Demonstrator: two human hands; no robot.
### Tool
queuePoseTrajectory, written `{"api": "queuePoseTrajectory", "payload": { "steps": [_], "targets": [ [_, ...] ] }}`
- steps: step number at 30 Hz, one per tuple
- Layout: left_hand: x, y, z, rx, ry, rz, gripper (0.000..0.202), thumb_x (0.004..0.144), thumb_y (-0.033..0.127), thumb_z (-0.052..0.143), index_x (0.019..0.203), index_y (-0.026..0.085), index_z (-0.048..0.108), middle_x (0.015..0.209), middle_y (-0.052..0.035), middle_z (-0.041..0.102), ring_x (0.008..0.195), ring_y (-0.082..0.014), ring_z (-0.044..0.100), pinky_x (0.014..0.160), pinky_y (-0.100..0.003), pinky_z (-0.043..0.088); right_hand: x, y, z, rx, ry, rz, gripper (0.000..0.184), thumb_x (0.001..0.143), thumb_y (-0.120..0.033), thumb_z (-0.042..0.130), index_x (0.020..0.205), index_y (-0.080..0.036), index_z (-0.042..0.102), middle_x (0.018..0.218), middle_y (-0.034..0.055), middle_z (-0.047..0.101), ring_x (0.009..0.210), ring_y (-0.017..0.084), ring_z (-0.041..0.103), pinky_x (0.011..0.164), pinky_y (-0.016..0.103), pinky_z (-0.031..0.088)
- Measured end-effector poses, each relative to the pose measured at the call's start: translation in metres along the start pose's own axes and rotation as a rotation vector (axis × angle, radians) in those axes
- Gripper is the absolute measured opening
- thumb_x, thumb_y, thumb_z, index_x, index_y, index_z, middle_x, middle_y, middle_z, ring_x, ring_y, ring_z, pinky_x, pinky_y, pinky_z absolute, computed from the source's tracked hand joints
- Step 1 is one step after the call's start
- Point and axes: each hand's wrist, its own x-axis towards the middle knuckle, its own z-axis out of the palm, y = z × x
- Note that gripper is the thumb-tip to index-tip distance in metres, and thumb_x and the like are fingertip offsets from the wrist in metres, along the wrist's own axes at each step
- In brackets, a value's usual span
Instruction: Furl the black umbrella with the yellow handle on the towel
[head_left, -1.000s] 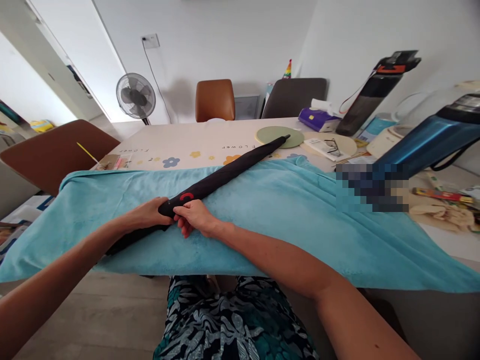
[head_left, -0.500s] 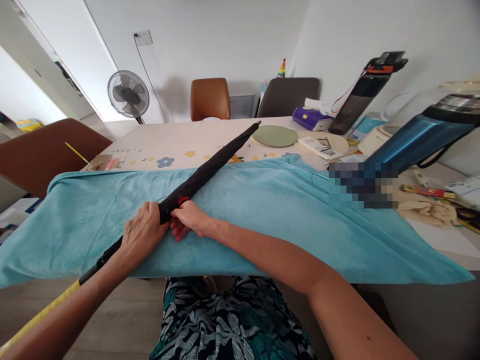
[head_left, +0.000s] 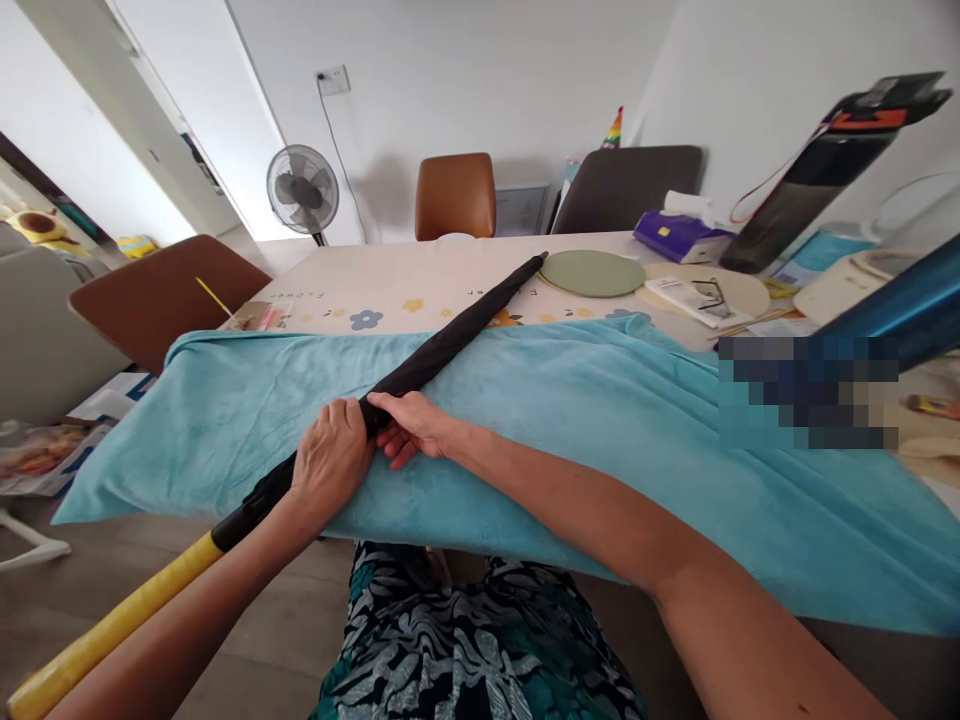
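A long folded black umbrella (head_left: 457, 330) lies slantwise across a turquoise towel (head_left: 570, 420) on the table, its tip pointing to the far side. Its yellow handle (head_left: 112, 630) sticks out past the near edge at the lower left. My left hand (head_left: 330, 462) is closed round the umbrella's lower part. My right hand (head_left: 409, 425) touches it just beside the left, fingers curled on the fabric where the strap sits.
A green round mat (head_left: 592, 272), papers with glasses (head_left: 701, 292), a purple tissue box (head_left: 679, 235) and blue and black bottles crowd the table's right. Brown chairs (head_left: 161, 295) stand at the left and far side, a fan (head_left: 302, 190) behind.
The umbrella has slid toward me, so its yellow handle now shows past the table edge. The red strap mark is now hidden under my hands. My view swung slightly left.
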Motion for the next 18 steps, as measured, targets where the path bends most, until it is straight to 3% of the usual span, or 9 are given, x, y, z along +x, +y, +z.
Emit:
{"api": "queuePoseTrajectory", "payload": {
  "steps": [7,13,18],
  "targets": [
    [-0.014,-0.005,0.0,-0.151,0.043,0.115,0.052,0.074,0.02,0.047,0.122,0.003,0.037,0.109,-0.0176,0.049,0.096,-0.0276,0.049,0.08,-0.038,0.043,-0.002,0.0,0.0,0.036,0.0,-0.01,0.032,0.081,-0.046,0.051,0.075,-0.014,0.05,0.046,-0.0008,0.054,0.027,0.005,0.033,0.033,0.03,0.049],
    [-0.027,0.0,-0.009,-0.125,0.086,0.228,0.051,0.072,0.009,0.042,0.122,0.001,0.04,0.117,-0.0216,0.046,0.108,-0.0316,0.043,0.087,-0.043,0.041,-0.002,0.001,-0.005,0.141,-0.079,0.003,0.029,0.081,-0.044,0.053,0.074,-0.016,0.049,0.042,-0.0066,0.046,0.027,0.003,0.027,0.033,0.026,0.048],
    [-0.033,0.002,-0.019,-0.155,0.099,0.275,0.051,0.073,0.01,0.044,0.123,0.002,0.042,0.121,-0.0222,0.044,0.114,-0.0339,0.039,0.091,-0.045,0.04,-0.001,0.004,-0.008,0.202,-0.117,-0.026,0.021,0.078,-0.032,0.059,0.07,-0.017,0.047,0.038,-0.012,0.034,0.027,0.001,0.021,0.035,0.023,0.048]
  ]
}}
